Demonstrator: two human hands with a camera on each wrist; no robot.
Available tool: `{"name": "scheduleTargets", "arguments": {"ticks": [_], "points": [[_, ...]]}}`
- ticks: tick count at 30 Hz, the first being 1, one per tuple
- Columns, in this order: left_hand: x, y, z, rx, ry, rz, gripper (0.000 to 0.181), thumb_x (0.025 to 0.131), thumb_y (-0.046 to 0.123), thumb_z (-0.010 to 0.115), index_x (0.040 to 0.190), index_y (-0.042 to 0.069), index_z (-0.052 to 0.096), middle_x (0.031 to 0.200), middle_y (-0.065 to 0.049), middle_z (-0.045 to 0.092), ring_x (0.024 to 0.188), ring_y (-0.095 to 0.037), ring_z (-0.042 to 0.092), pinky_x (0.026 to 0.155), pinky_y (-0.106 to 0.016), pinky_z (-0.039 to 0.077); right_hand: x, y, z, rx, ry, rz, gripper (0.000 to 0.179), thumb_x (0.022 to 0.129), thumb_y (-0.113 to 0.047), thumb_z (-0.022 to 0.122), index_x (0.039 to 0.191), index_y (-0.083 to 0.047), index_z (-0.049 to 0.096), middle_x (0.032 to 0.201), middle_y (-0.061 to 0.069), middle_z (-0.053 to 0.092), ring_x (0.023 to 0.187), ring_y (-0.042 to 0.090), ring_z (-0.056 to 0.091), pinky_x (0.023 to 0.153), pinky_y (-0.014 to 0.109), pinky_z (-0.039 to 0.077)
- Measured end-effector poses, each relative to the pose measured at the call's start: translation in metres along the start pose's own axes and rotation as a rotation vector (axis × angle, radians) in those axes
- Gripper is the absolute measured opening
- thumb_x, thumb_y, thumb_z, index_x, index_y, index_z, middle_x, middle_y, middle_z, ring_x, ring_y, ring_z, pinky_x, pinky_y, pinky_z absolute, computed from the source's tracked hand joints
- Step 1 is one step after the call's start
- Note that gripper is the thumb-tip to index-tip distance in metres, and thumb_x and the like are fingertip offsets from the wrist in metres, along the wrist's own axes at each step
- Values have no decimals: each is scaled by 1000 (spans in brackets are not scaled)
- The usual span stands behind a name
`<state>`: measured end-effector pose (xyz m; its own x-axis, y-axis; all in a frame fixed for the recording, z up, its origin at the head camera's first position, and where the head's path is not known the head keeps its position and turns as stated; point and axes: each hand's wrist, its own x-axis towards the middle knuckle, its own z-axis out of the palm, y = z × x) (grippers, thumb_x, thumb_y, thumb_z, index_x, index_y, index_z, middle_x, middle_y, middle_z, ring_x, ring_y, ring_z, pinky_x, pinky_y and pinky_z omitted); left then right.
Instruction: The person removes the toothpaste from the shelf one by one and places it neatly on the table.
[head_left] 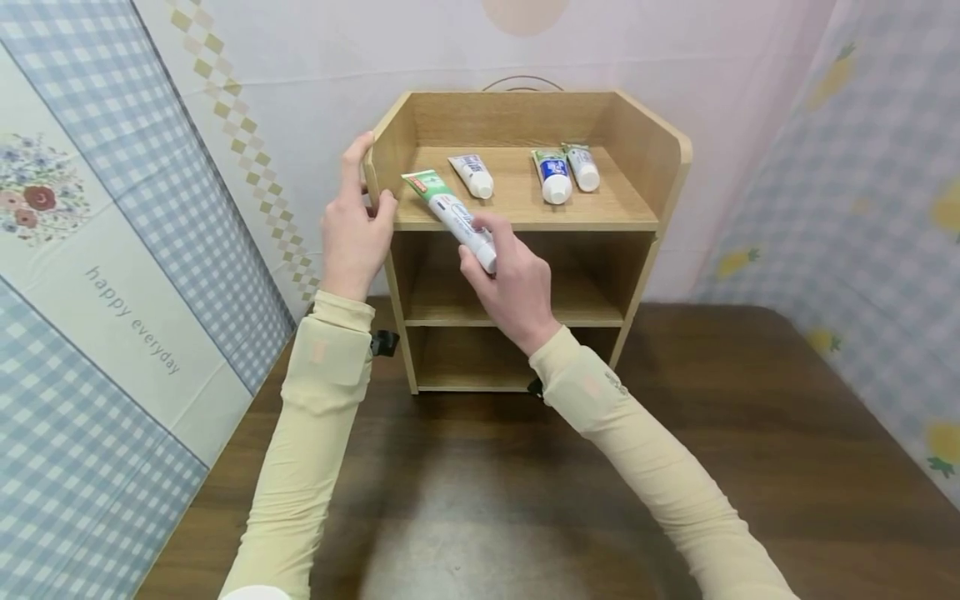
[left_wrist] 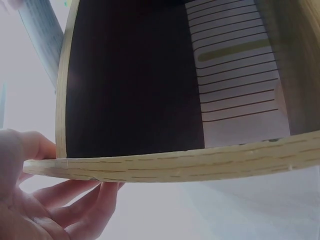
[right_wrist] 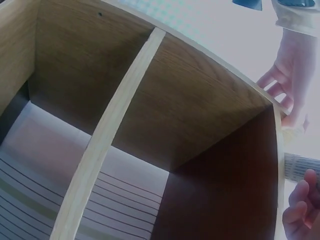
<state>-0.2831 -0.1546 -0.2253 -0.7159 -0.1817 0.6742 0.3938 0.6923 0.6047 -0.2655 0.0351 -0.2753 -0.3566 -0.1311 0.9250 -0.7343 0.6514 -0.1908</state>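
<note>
Toothpaste tube (head_left: 452,215), green at its flat end and white along the body, is pinched between the thumb and curled index finger of the right hand (head_left: 520,287). From that grip it slants up and to the left, the green end over the top board (head_left: 513,200) of the wooden shelf unit (head_left: 517,117); whether it touches the board I can't tell. Farther left, the left hand (head_left: 356,237) grips the front of the side panel (head_left: 395,154), thumb on one face, fingers on the other. Beyond the right hand's hold lies a small white tube (head_left: 472,175); beyond and to its right, a blue-labelled tube (head_left: 553,175) and a whitish tube (head_left: 582,168) lie side by side. Below the right hand, a dark wooden table (head_left: 457,500) bears the unit.
</note>
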Motion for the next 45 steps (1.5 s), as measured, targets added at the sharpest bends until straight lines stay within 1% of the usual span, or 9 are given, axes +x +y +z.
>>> {"name": "scheduleTargets", "arguments": {"ticks": [7,12,16,19,23,30,36,41,45], "points": [[1,3,0,1,11,3,59,94,18,46,145,42,30,102,-19,71,63,-25,57,58,-32,42,-1,2,-13,-4,3,-5,28,89,-19,61,113,-6,52,84,17,68,63,24,60,48,35,45],[2,5,0,19,17,-22,60,94,18,46,145,44,29,96,-18,70,61,-25,54,57,-32,41,-3,1,-21,-11,-3,-28,28,90,-20,60,113,-7,52,88,15,68,64,24,59,48,35,45],[0,6,1,38,22,-45,60,94,19,46,145,44,28,87,-17,67,61,-25,51,55,-33,40,-6,-1,-28,-9,-3,-40,28,89,-18,61,113,-6,53,93,16,69,65,24,60,49,35,46],[0,6,2,49,38,-47,59,93,19,46,145,43,29,81,-16,65,61,-26,50,55,-34,39,-7,-2,-33,-7,1,-46,29,89,-18,62,113,-5,53,94,16,70,66,24,60,50,35,47],[1,7,3,62,51,-42,59,93,20,46,145,42,29,79,-17,64,62,-28,51,55,-35,39,-7,-5,-42,-10,6,-57,29,89,-18,61,112,-4,54,92,16,69,64,24,58,50,35,46],[0,9,7,75,45,-50,59,93,20,46,145,41,28,83,-21,65,64,-31,53,57,-39,39,-14,-9,-60,-4,2,-65,28,88,-17,61,112,-4,53,85,16,67,62,23,56,49,33,45],[-2,10,7,80,58,-62,59,92,19,46,145,41,29,82,-22,64,65,-33,52,58,-41,40,-23,-11,-72,4,-10,-65,28,87,-15,63,111,-4,54,85,18,67,61,24,56,49,33,46],[-2,9,7,88,66,-61,60,92,20,47,145,41,29,90,-26,68,67,-36,56,61,-47,43,-30,-6,-79,13,-15,-68,29,84,-13,65,110,-3,55,85,19,67,62,25,57,51,34,48],[-1,8,8,87,72,-57,60,92,20,48,145,42,30,92,-26,68,69,-37,57,62,-50,45,-38,2,-85,37,-17,-95,29,85,-14,65,109,-2,55,87,19,67,63,26,58,52,35,49]]}}
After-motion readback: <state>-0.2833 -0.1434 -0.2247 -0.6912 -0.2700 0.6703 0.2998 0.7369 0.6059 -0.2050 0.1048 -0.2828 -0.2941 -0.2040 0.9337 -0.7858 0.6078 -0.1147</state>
